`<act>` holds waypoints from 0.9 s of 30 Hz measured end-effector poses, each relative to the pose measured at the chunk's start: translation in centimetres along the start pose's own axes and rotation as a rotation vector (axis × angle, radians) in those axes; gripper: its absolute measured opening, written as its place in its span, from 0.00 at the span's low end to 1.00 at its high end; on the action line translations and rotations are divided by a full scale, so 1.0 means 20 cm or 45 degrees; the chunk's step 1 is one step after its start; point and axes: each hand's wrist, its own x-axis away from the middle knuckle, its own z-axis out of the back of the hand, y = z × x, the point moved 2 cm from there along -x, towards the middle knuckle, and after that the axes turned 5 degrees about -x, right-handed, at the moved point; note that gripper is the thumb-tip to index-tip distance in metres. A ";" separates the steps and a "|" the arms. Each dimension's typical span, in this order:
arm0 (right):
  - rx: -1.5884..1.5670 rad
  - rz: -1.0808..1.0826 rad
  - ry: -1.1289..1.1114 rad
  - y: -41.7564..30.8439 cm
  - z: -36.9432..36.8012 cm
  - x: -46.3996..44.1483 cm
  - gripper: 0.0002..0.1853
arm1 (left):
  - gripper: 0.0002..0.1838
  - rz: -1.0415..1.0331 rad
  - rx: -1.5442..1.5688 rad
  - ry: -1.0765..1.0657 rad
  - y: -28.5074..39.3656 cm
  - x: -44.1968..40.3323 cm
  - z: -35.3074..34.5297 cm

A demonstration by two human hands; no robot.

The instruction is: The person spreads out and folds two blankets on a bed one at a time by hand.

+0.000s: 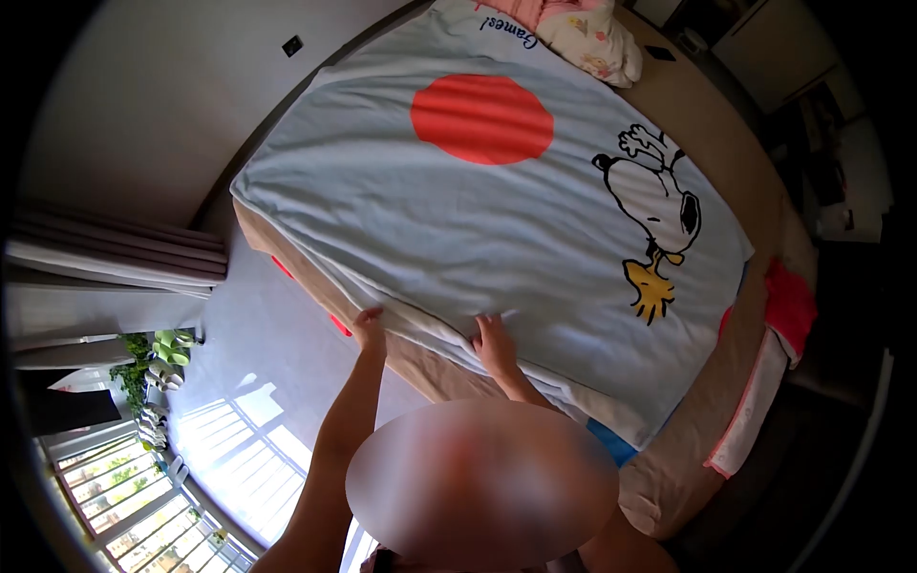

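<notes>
A light blue blanket [382,210] is spread over the bed, printed with a red circle, a white cartoon dog and a yellow bird. Its near edge is doubled over in a long pale fold. My left hand [370,328] is closed on this edge toward the left, at the side of the bed. Farther right along the same fold, my right hand [494,346] grips the blanket with bent fingers. Parts of both hands' fingertips are hidden by the cloth. Soft wrinkles run across the blanket's middle.
Beneath the blanket lies a brown bed sheet [435,371]. A bundled floral quilt [597,43] and a dark phone-like object [659,53] rest at the far end. Red and white fabric [791,310] hangs on the right. Curtains [115,250], plants and shoes stand left, near a sunlit window.
</notes>
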 end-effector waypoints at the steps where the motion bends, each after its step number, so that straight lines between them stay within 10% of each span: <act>1: 0.138 0.058 0.032 -0.03 0.02 -0.02 0.17 | 0.10 0.112 0.102 -0.056 0.01 0.02 -0.02; 13: 0.055 0.189 -0.748 0.01 -0.05 -0.01 0.16 | 0.15 0.392 0.322 -0.443 -0.05 0.28 -0.10; 18: -0.040 0.098 0.520 -0.29 0.54 -0.32 0.11 | 0.16 0.297 0.294 -0.475 -0.02 0.31 -0.04; 24: 0.246 0.432 -0.250 -0.08 0.00 0.23 0.05 | 0.10 0.427 0.362 -0.380 -0.02 0.27 -0.08; 27: 0.261 0.415 -0.193 -0.10 -0.03 0.27 0.06 | 0.09 0.537 0.346 -0.312 0.04 0.30 -0.09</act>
